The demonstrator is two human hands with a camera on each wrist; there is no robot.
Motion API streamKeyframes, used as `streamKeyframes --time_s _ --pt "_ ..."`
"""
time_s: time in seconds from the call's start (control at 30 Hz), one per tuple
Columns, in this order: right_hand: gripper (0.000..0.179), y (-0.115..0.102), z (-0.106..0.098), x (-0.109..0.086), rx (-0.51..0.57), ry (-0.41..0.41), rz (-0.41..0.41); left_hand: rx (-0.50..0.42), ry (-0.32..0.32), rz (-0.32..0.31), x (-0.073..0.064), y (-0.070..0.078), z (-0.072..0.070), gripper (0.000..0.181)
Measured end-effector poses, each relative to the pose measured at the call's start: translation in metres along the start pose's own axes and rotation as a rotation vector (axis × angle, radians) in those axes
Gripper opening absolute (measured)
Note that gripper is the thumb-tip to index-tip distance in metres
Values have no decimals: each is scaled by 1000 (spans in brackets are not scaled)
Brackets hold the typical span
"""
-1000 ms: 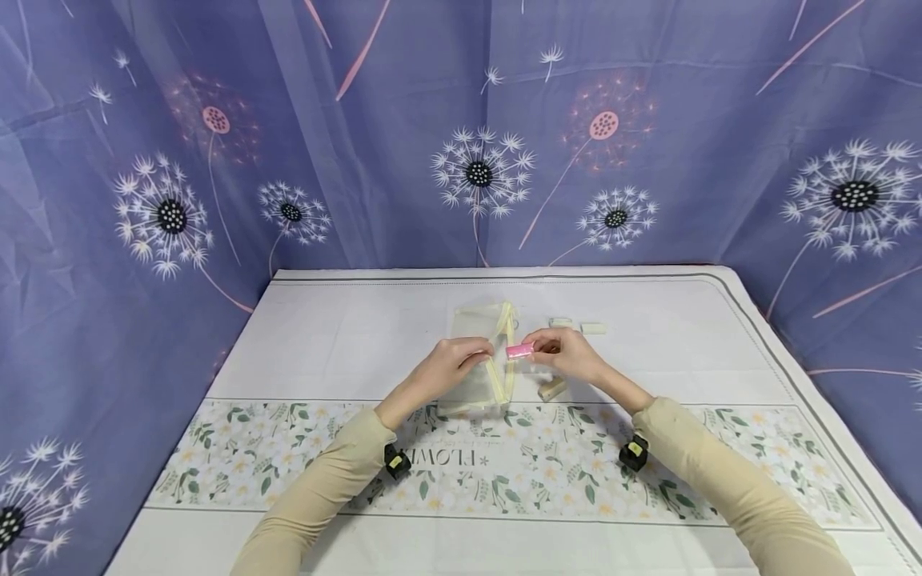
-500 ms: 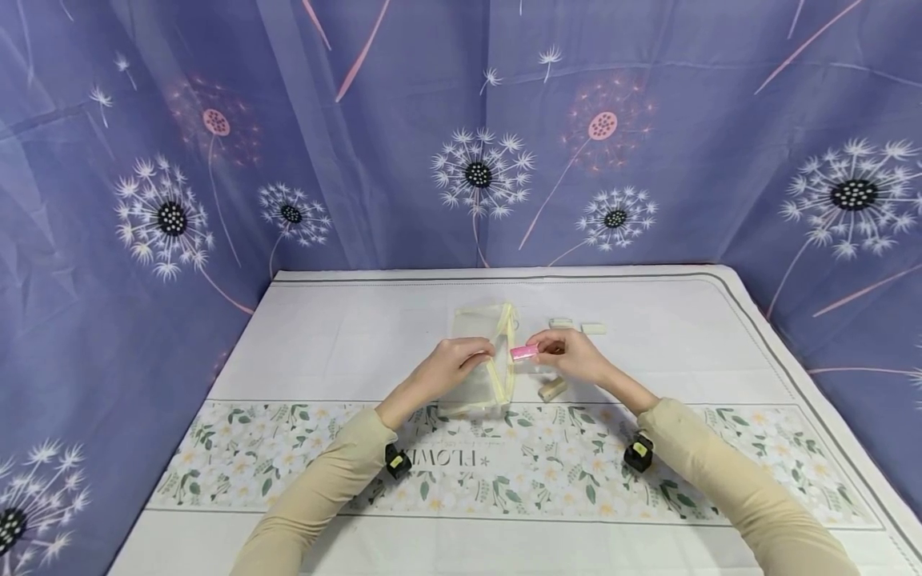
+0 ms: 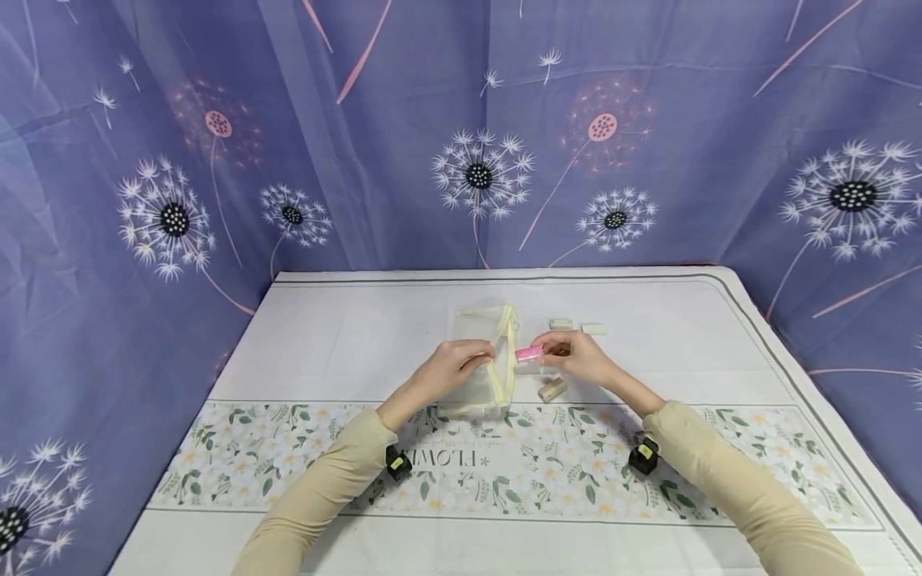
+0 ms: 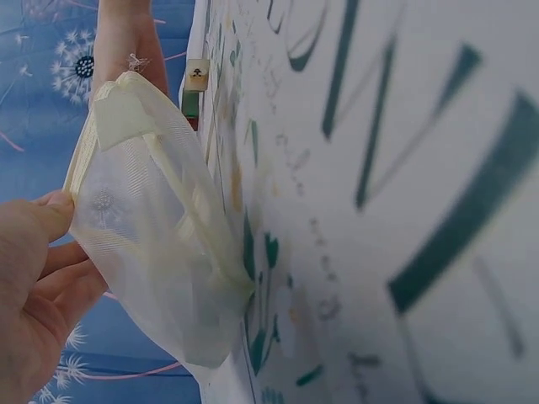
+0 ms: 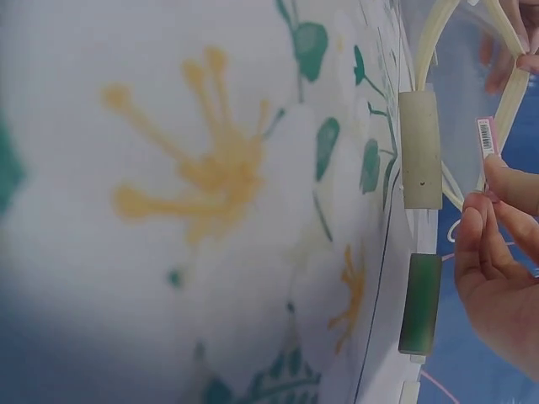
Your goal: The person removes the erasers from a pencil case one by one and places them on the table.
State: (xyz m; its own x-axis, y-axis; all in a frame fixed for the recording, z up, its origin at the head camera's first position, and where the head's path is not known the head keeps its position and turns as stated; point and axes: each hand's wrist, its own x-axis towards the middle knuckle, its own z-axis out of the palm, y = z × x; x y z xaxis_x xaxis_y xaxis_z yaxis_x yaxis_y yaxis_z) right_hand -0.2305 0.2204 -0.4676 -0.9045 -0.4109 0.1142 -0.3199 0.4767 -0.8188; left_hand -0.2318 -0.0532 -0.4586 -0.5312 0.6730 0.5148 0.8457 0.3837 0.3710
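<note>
My left hand [image 3: 461, 364] pinches the near edge of a sheer mesh pouch [image 4: 160, 227] with pale yellow trim, its mouth gaping toward the right. In the head view, my right hand [image 3: 575, 355] holds a small flat pink piece [image 3: 529, 354] between thumb and fingers, just right of that mouth. A barcode label [image 5: 485, 135] shows on the pink piece in the right wrist view. Below my right hand lies a tan block [image 3: 552, 390] on the cloth. Something pale and blurred shows through the mesh in the left wrist view; its kind cannot be made out.
Beyond the right hand lie two small pale blocks [image 3: 560, 324] [image 3: 593, 329]. A green-sided block [image 5: 419, 303] shows in the right wrist view. White cloth with a floral band [image 3: 288, 456] covers the table, and a purple dandelion curtain [image 3: 374, 160] surrounds it.
My right hand has drawn slightly to the right with the pink piece, widening the gap from the pouch's mouth. My left hand and the pouch stay nearly still.
</note>
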Motion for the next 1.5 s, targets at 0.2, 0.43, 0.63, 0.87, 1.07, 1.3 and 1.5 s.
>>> streamKeyframes --time_s 0.2,0.43,0.63,0.87,1.07,1.3,1.5 --pt "27 5 0 -1 -13 -2 -2 -1 0 6 -1 -1 2 15" --pt "24 7 -2 -1 -23 -5 35 5 2 6 -2 0 1 14" --pt "25 9 -4 -4 -3 -24 31 9 4 8 -1 0 1 14" --pt "26 7 -5 -7 17 -50 19 4 -12 1 -1 0 3 15" --pt "27 8 -6 -8 27 -53 35 7 11 10 -1 0 5 14" --pt "27 9 -10 -7 51 -72 37 -5 7 4 -2 0 6 15" --pt "27 12 -10 -8 60 -89 38 1 20 9 -1 0 5 14"
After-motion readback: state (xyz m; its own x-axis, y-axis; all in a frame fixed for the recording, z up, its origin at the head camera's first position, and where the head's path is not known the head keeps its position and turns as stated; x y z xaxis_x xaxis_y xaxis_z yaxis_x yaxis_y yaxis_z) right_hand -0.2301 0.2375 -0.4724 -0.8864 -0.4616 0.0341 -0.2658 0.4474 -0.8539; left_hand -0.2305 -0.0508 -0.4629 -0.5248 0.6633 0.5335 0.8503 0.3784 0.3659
